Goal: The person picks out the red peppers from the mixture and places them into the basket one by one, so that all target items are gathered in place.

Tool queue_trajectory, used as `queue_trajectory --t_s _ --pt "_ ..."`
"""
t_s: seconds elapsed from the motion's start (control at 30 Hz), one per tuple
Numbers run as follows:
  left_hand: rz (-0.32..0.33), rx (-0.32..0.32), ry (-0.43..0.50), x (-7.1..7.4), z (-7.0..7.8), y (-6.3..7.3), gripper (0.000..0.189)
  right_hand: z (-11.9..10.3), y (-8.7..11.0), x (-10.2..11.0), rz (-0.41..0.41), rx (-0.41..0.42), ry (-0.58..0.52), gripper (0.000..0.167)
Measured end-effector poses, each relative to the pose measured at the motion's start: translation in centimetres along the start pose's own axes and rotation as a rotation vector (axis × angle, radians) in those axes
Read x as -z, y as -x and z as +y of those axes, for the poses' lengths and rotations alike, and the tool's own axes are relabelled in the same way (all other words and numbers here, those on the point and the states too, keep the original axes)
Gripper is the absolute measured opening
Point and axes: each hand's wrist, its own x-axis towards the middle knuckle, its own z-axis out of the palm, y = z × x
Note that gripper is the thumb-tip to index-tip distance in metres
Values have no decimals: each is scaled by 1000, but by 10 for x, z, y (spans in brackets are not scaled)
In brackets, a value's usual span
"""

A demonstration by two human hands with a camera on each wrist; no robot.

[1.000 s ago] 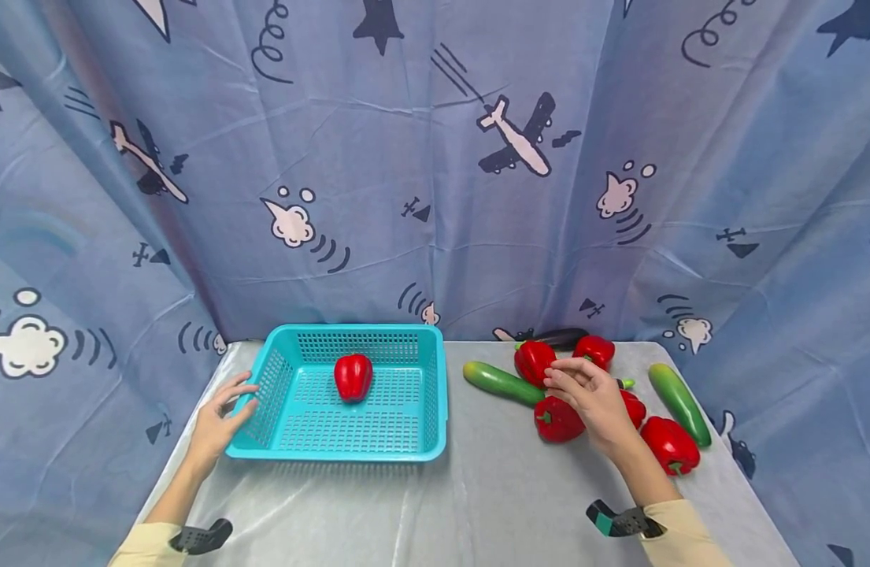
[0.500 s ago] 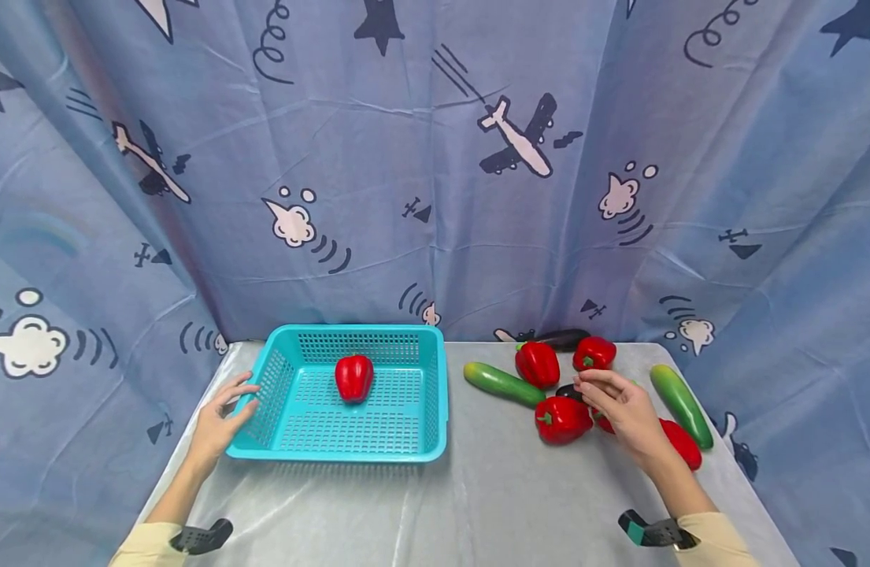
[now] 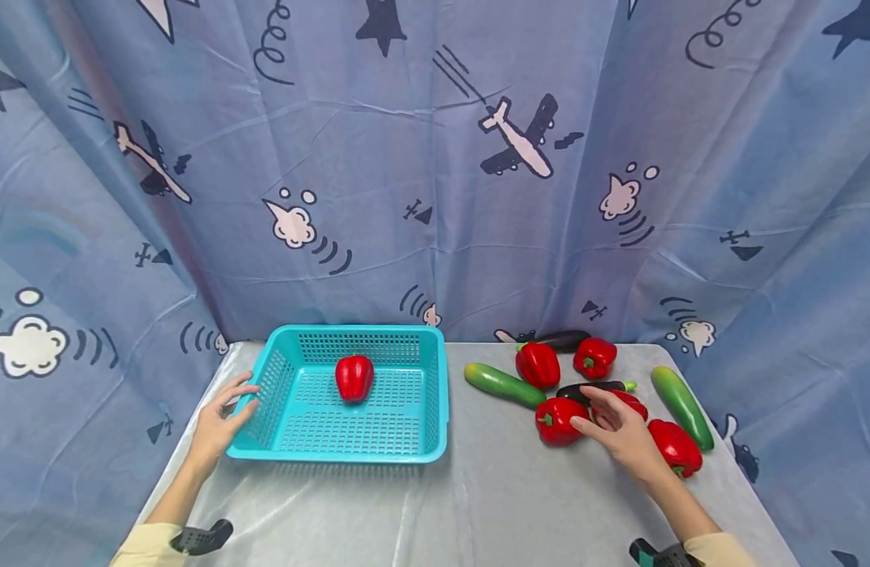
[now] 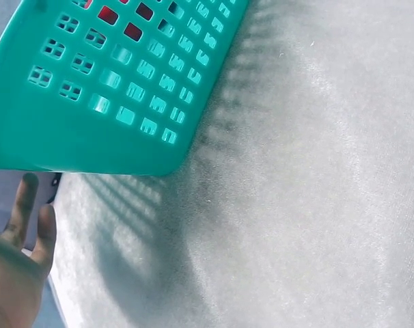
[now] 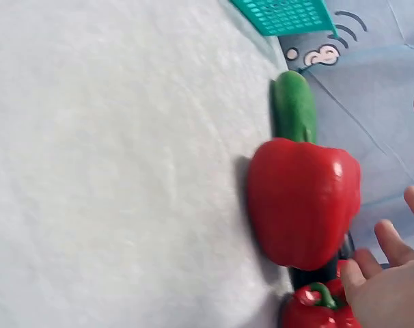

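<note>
Beside the turquoise perforated plastic basket (image 3: 335, 456), the left hand (image 3: 217, 426) has its fingers spread, contact unclear. On the grey-white cloth (image 3: 435, 520), a glossy red bell pepper (image 3: 557, 423) lies just left of the right hand (image 3: 624, 439), whose thumb and fingers stand apart.

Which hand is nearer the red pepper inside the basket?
Left. The left hand is left of the red pepper, by the rim of the basket; the right hand is farther off, right of the basket, at the loose peppers.
</note>
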Motion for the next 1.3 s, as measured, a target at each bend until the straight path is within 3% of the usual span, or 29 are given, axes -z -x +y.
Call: queue_trajectory --t_s 0.3,0.53,0.67,0.97,1.3 --pt "3 2 15 0 -1 2 27 6 4 -18 43 -53 68 80" --pt "-3 -34 3 0 -7 0 28 9 5 -24 81 -29 17 77" --pt "2 -20 10 0 -6 1 27 9 3 -27 95 -6 -2 75" --pt "5 10 -3 -1 -38 -5 28 21 -5 -30 115 -26 48 77" --pt "-2 5 28 0 -37 -6 29 19 -9 -37 129 -99 104 79"
